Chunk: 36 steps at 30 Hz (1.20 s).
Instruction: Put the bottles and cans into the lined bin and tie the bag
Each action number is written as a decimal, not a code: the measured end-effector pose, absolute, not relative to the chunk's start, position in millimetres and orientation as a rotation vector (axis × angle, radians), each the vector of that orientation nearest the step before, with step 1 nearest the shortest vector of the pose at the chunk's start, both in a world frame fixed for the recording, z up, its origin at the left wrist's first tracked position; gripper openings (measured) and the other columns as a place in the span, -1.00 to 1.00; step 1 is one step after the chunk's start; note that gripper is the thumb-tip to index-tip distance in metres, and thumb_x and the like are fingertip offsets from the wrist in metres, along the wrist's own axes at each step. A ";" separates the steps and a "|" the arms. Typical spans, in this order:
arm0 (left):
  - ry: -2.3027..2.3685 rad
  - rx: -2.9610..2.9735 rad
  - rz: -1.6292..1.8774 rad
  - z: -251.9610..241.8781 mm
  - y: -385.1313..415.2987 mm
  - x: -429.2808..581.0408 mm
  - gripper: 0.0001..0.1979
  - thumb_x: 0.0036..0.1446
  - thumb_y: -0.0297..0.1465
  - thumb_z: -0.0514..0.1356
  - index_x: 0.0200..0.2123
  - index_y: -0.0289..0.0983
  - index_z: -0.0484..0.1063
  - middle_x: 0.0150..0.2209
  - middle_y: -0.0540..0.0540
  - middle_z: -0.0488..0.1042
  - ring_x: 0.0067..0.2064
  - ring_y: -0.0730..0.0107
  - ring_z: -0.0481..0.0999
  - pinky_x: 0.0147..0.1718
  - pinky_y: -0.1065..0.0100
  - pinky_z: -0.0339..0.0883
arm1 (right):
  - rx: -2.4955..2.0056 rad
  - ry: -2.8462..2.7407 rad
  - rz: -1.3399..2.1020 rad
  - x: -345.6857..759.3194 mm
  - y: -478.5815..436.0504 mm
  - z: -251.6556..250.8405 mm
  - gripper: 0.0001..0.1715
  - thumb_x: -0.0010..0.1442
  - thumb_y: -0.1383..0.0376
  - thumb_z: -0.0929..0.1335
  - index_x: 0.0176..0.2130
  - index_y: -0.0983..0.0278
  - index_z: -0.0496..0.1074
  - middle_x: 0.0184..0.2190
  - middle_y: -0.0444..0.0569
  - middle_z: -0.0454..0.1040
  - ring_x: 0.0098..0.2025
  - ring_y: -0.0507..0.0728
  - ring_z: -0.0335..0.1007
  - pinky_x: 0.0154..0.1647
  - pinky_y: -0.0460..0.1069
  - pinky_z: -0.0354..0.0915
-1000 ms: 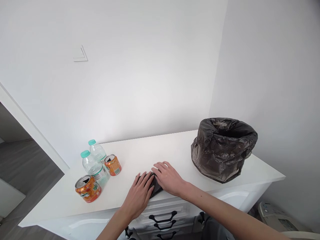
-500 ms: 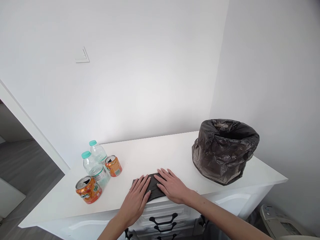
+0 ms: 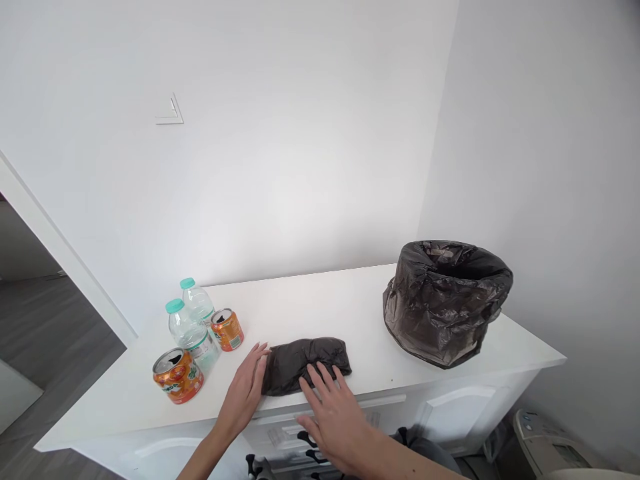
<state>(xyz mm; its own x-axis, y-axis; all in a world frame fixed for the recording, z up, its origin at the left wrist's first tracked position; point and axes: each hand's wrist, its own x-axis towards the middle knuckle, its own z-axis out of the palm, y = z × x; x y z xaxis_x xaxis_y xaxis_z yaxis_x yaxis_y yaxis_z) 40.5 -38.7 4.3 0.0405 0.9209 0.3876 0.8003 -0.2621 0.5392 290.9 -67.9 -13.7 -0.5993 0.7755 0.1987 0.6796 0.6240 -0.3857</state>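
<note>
A folded black plastic bag [image 3: 295,365] lies flat near the front edge of the white cabinet top. Along its left end rests my left hand [image 3: 244,385], fingers stretched out and touching the edge. My right hand [image 3: 331,413] has its fingers spread, the tips on the bag's front right part and the palm back over the cabinet's edge. To the left stand two orange drink cans, an opened front can [image 3: 179,379] and a rear can [image 3: 227,330]. Two clear bottles with teal caps, a nearer bottle [image 3: 187,327] and a farther bottle [image 3: 199,303], stand beside them.
A bin lined with a black bag [image 3: 445,313] stands on the right of the white cabinet top [image 3: 320,303]. Drawers with black handles [image 3: 306,439] are below. A grey machine [image 3: 555,447] sits at the lower right. White walls rise behind and to the right.
My hands have drawn back and uncovered more of the folded bag. The left shifted to its left end, the right toward the front edge. The bag looks puffier.
</note>
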 end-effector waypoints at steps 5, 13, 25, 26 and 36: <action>1.921 2.054 1.119 10.1 -43.5 45.3 -0.60 0.43 -0.12 -0.06 0.01 -0.19 0.47 0.03 -0.16 0.57 0.13 0.15 0.53 0.18 0.01 0.40 | -1.286 -2.480 0.307 297.0 -29.2 -12.1 -0.26 0.51 -0.03 0.03 0.43 0.30 0.18 0.47 0.17 0.06 0.50 0.41 -0.07 0.47 0.41 -0.07; 1.961 2.075 1.110 9.2 -44.4 47.6 -0.63 0.44 -0.12 -0.07 -0.13 -0.18 0.44 -0.11 -0.11 0.56 -0.01 0.18 0.55 0.07 0.09 0.39 | -1.326 -2.444 0.119 328.9 -2.2 -13.0 -0.37 0.52 0.10 0.10 0.33 0.37 0.32 0.38 0.24 0.27 0.45 0.41 0.06 0.45 0.36 -0.01; 1.950 2.139 1.088 7.2 -43.1 49.9 -0.63 0.43 -0.10 -0.07 -0.16 -0.16 0.42 -0.14 -0.11 0.55 -0.04 0.15 0.52 0.02 0.10 0.37 | -1.536 -2.373 0.283 275.1 -50.4 -11.0 -0.15 0.42 -0.14 0.15 0.40 0.35 0.24 0.51 0.26 -0.10 0.50 0.58 -0.17 0.40 0.46 -0.02; 1.951 2.137 1.085 6.5 -43.2 49.2 -0.64 0.43 -0.10 -0.07 -0.15 -0.16 0.42 -0.13 -0.11 0.55 -0.03 0.15 0.51 0.02 0.10 0.36 | -1.572 -2.353 0.295 272.9 -45.3 -11.6 -0.14 0.43 -0.15 0.12 0.41 0.36 0.23 0.51 0.26 -0.13 0.50 0.58 -0.19 0.41 0.45 -0.06; 1.993 2.109 1.037 4.3 -43.3 49.1 -0.64 0.44 -0.11 -0.08 -0.15 -0.15 0.42 -0.15 -0.08 0.55 -0.07 0.18 0.52 0.01 0.11 0.34 | -1.780 -2.147 0.268 335.3 70.8 -27.4 -0.20 0.48 0.01 0.06 0.31 0.56 0.32 0.48 0.35 -0.02 0.52 0.44 -0.22 0.48 0.23 -0.23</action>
